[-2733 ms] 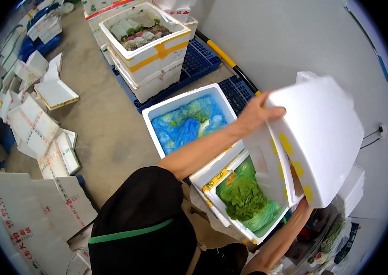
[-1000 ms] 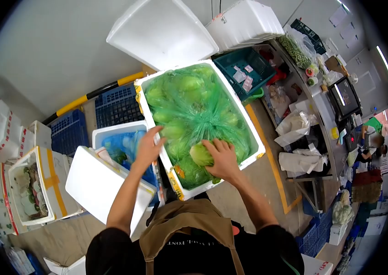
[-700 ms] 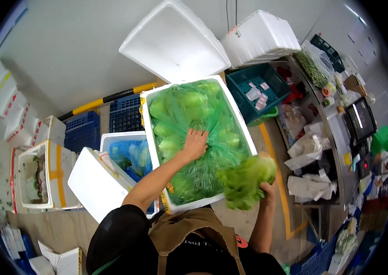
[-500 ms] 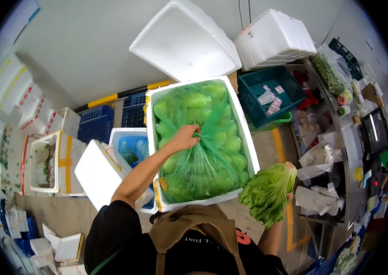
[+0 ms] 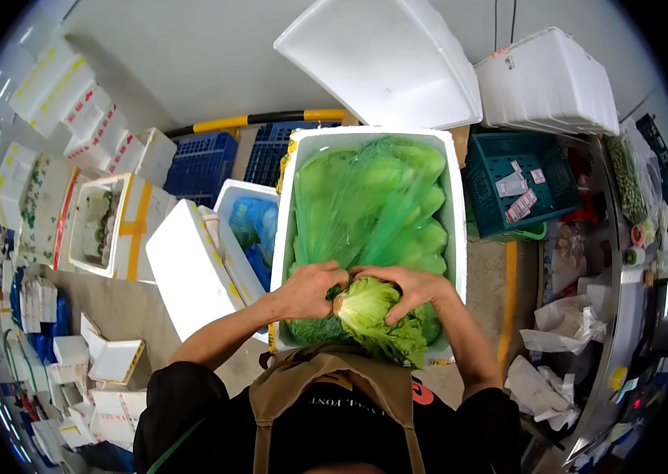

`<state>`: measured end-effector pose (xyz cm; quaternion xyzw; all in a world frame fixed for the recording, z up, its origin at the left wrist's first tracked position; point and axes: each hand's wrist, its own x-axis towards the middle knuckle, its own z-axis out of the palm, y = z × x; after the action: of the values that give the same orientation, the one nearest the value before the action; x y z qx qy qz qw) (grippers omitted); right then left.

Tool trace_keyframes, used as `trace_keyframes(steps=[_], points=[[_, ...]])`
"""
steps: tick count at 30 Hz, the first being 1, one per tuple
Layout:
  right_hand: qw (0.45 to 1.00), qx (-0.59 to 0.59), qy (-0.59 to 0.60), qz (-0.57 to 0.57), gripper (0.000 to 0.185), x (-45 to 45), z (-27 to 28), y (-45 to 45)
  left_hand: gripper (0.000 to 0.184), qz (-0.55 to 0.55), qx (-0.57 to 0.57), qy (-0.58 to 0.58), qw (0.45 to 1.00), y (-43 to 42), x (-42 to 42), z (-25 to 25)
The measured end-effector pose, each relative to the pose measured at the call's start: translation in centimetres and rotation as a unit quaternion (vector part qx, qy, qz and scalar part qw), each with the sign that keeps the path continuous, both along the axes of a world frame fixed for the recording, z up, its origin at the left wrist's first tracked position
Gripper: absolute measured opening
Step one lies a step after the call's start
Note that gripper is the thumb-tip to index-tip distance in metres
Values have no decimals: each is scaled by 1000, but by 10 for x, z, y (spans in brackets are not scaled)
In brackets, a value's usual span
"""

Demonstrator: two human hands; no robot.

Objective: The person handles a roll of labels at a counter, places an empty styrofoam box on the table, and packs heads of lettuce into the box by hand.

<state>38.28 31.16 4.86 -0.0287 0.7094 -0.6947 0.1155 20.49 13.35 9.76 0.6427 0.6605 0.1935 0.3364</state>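
In close at half past five: gripping a leafy lettuce (image 5: 377, 316) in the right hand (image 5: 415, 288), with thumb on the leaves and fingers bent over the top, stem end towards ten o'clock, frill towards four. Working tight beside it, with fingers curled closed, the left hand (image 5: 310, 291), and bunched there, a pleated green bag (image 5: 350, 197). All over the near end of a white foam box (image 5: 287, 229)! Filling that box through the clear green plastic: pale green vegetables. Out at nine o'clock, tilted, a white foam piece (image 5: 188, 272); just behind, a blue bag (image 5: 247, 225) in another box. Past two o'clock, a teal crate (image 5: 484, 186) with white labels (image 5: 512, 185) inside. Farther off at ten, a blue pallet (image 5: 201, 162); at eleven, a yellow-and-black bar (image 5: 219, 125); at twelve, against the wall, a white lid (image 5: 389, 71).
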Motion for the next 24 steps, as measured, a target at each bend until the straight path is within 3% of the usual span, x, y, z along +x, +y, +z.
trace_keyframes(steps=[3,9,14,20,23,24], points=[[999,-12,-47,15,85,-4,6,3,22,66,26,-48,996,2,-9,-13],[999,17,35,-29,83,31,27,-25,31,-44,-60,14,997,5,4,4],[995,40,22,-88,91,71,44,-59,32,-67,-25,21,997,-11,31,21],[991,67,36,-111,88,90,60,-89,31,-67,2,9,998,-36,44,34],[985,-118,12,-124,88,92,67,-99,34,-49,-41,74,995,-32,31,32],[975,-61,156,-147,89,100,52,-98,35,-33,-32,52,998,-26,21,25]])
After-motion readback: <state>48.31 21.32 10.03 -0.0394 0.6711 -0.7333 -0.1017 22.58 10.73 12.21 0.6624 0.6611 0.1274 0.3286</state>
